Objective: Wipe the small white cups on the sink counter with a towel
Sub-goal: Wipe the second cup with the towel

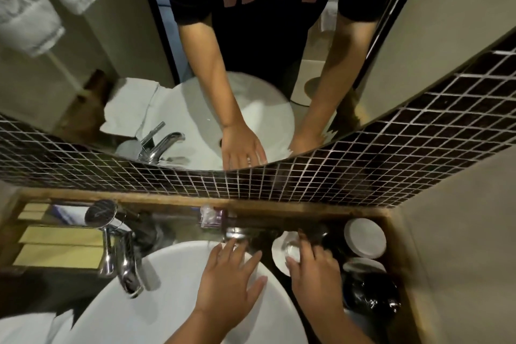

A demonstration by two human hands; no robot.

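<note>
Taking the round white ceramic basin [173, 288] as the landmark, the left hand [229, 282] lies flat on its far right rim with the fingers spread and nothing in its grasp. Just to the right of the basin, on the dark wooden counter [391, 234], the right hand [312, 268] reaches down over a small clear drinking glass [291, 250] that stands on a white saucer-like dish [279, 258]; the fingertips touch or nearly touch the glass, but whether they have actually closed on it cannot be told. Further right of the basin sit the small white round cups or dishes, one [364, 237] toward the tiled wall and another [363, 264] nearer the person, with a dark shiny object [371, 296] in front of them. A white cloth, probably the towel [25, 327], lies at the near left of the basin, and neither hand holds it. The chrome tap [122, 257] stands at the basin's left rim. This looks like the opening step: reaching for the crockery, with no wiping begun. The next move likely calls for a firm pinch on one piece with the right hand while the left crosses the basin to fetch the towel, taking care not to knock the glass off its dish.
</note>
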